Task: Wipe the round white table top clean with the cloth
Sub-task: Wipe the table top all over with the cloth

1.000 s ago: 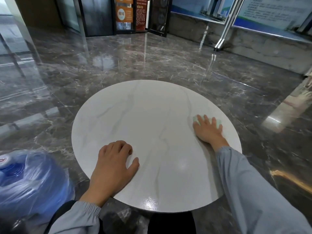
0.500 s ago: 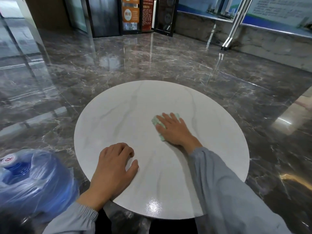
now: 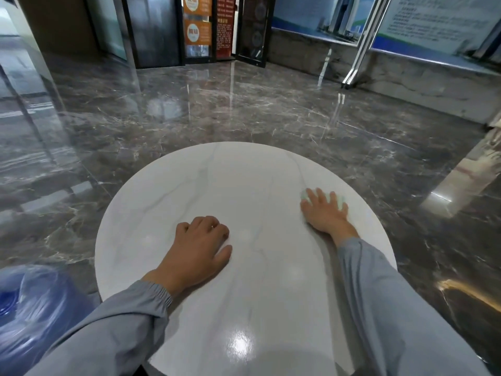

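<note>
The round white table top (image 3: 217,185) with faint grey veins fills the lower middle of the head view. My right hand (image 3: 325,213) lies flat near the right edge, fingers spread, pressing a pale green cloth (image 3: 336,198) onto the surface; only the cloth's edges show between and beyond the fingers. My left hand (image 3: 198,245) rests on the table left of centre with its fingers curled under and nothing in it. Both arms wear grey-blue sleeves.
A blue water bottle wrapped in clear plastic (image 3: 35,316) stands on the floor at the table's lower left. Glossy dark marble floor (image 3: 244,109) surrounds the table. Black-framed doors (image 3: 195,31) and a metal-framed notice board (image 3: 406,23) are far behind.
My right hand slid the cloth from the right edge to the table's middle and back to the right side. The left hand stayed braced on the table; the camera moved closer over the table.
</note>
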